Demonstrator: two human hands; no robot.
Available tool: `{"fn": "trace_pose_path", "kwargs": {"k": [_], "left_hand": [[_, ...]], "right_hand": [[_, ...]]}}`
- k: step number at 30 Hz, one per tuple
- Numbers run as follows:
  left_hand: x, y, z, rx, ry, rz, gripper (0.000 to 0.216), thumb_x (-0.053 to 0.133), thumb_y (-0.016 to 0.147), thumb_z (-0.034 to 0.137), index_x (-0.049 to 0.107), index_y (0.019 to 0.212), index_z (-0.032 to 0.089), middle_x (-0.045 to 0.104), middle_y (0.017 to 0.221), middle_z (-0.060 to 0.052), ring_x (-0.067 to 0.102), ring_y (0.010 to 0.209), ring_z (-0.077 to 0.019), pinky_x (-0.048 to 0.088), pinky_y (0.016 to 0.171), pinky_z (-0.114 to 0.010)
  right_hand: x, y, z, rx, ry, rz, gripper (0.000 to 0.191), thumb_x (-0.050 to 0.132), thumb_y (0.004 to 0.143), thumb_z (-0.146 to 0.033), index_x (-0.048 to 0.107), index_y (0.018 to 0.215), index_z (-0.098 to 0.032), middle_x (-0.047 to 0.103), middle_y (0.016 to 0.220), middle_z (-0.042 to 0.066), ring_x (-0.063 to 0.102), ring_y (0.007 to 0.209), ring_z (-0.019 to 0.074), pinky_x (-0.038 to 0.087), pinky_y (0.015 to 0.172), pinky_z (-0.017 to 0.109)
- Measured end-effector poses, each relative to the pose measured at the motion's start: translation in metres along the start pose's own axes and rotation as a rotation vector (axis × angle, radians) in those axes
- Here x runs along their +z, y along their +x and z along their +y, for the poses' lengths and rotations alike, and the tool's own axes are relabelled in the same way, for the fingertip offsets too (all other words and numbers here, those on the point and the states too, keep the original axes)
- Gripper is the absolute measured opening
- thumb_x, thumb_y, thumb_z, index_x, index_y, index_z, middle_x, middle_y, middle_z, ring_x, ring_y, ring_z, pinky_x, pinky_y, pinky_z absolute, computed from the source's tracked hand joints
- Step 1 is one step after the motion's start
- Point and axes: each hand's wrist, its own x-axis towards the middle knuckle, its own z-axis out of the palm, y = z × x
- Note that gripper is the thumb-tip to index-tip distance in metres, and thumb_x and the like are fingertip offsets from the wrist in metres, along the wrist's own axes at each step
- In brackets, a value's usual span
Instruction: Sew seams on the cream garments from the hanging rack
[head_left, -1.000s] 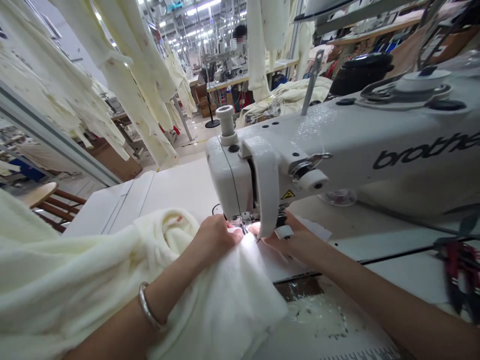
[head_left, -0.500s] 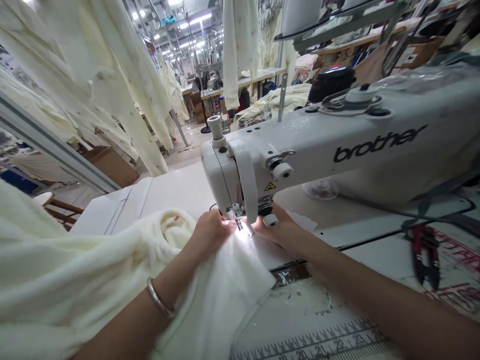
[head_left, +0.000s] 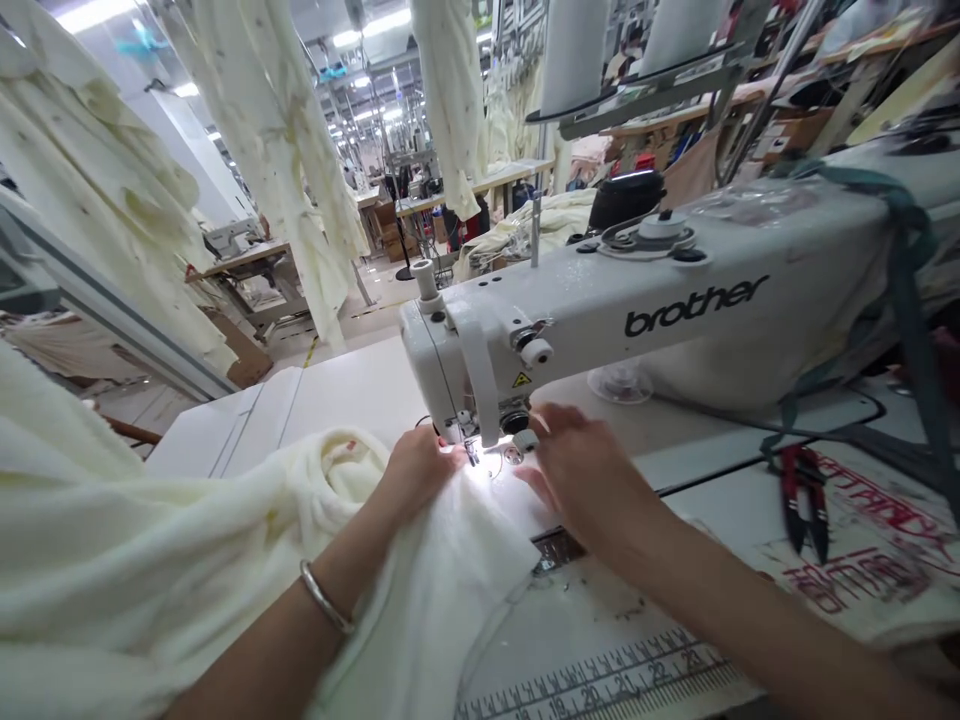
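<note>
A white sewing machine (head_left: 675, 320) stands before me, its lit needle and presser foot (head_left: 471, 452) low at the left end. My left hand (head_left: 420, 468), with a silver bangle on the wrist, is closed on cream fleece fabric (head_left: 480, 550) just left of the presser foot. That fabric lies over the table front and bunches up at the left. To the right of the needle, my right hand (head_left: 589, 475) has its thumb and fingers apart around a gap, beside the small white knob (head_left: 525, 440). I see nothing held in it.
Red-handled snips (head_left: 804, 500) lie at the right on a cloth with red lettering. A printed ruler scale (head_left: 600, 690) runs along the front edge. Behind the machine arm sits a clear plastic bobbin-like disc (head_left: 621, 382). Cream garments (head_left: 292, 150) hang at the back left.
My right hand has drawn back from under the machine head toward the right, its fingers now spread. My left hand stays on the fabric. The view has shifted slightly.
</note>
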Motion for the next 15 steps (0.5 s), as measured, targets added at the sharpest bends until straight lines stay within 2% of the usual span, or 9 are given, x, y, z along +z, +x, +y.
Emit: {"fn": "trace_pose_path", "kwargs": {"k": [2,4,6,8,10,12,15], "left_hand": [[0.000,0.000,0.000,-0.003,-0.014,-0.007,0.014,0.057,0.076,0.023,0.063,0.067,0.016,0.061,0.064,-0.002,0.056,0.065,-0.0162,0.037,0.060,-0.025],[0.000,-0.001,0.000,0.005,-0.027,-0.015,0.014,0.058,0.078,0.024,0.062,0.068,0.015,0.059,0.063,-0.001,0.055,0.063,-0.0150,0.039,0.061,-0.026],[0.000,-0.001,0.000,0.014,-0.036,-0.019,0.014,0.058,0.078,0.025,0.062,0.069,0.016,0.060,0.064,-0.001,0.055,0.065,-0.0149,0.041,0.063,-0.026],[0.000,-0.001,0.000,0.020,-0.044,-0.021,0.013,0.056,0.077,0.023,0.062,0.068,0.017,0.061,0.064,-0.002,0.057,0.068,-0.0161,0.041,0.064,-0.025],[-0.001,-0.001,0.001,0.024,-0.051,-0.022,0.013,0.055,0.076,0.022,0.062,0.066,0.018,0.061,0.062,-0.002,0.058,0.070,-0.0175,0.040,0.064,-0.024],[-0.001,-0.001,0.002,0.027,-0.057,-0.023,0.011,0.055,0.075,0.021,0.061,0.066,0.018,0.061,0.063,-0.002,0.058,0.070,-0.0180,0.041,0.064,-0.024],[-0.002,0.000,0.003,0.023,-0.064,-0.022,0.011,0.055,0.073,0.019,0.059,0.063,0.017,0.062,0.065,-0.003,0.058,0.070,-0.0179,0.041,0.065,-0.025]], "right_hand": [[-0.011,-0.022,-0.015,-0.063,-0.002,0.077,0.021,0.054,0.091,-0.025,0.059,0.101,-0.007,0.057,0.106,0.019,0.052,0.100,0.0329,0.043,0.083,0.050],[-0.012,-0.041,-0.033,-0.113,0.061,0.114,0.018,0.045,0.093,-0.019,0.059,0.096,-0.010,0.058,0.090,0.012,0.052,0.087,0.0278,0.042,0.074,0.043],[-0.005,-0.052,-0.049,-0.122,0.093,0.172,0.023,0.039,0.088,-0.005,0.060,0.087,-0.013,0.052,0.073,0.006,0.048,0.071,0.0220,0.038,0.066,0.037],[0.005,-0.058,-0.062,-0.141,0.073,0.275,0.030,0.036,0.081,0.003,0.061,0.080,-0.013,0.049,0.068,0.005,0.044,0.066,0.0204,0.036,0.065,0.037],[0.012,-0.060,-0.069,-0.165,0.045,0.334,0.031,0.035,0.078,0.002,0.062,0.075,-0.014,0.049,0.067,0.007,0.043,0.065,0.0213,0.035,0.064,0.038],[0.012,-0.060,-0.069,-0.173,0.077,0.304,0.031,0.034,0.081,-0.001,0.061,0.074,-0.015,0.049,0.066,0.007,0.042,0.063,0.0215,0.036,0.061,0.037],[0.004,-0.058,-0.053,-0.104,0.341,0.136,0.028,0.038,0.088,-0.004,0.060,0.077,-0.016,0.052,0.072,0.005,0.047,0.068,0.0193,0.040,0.063,0.033]]}}
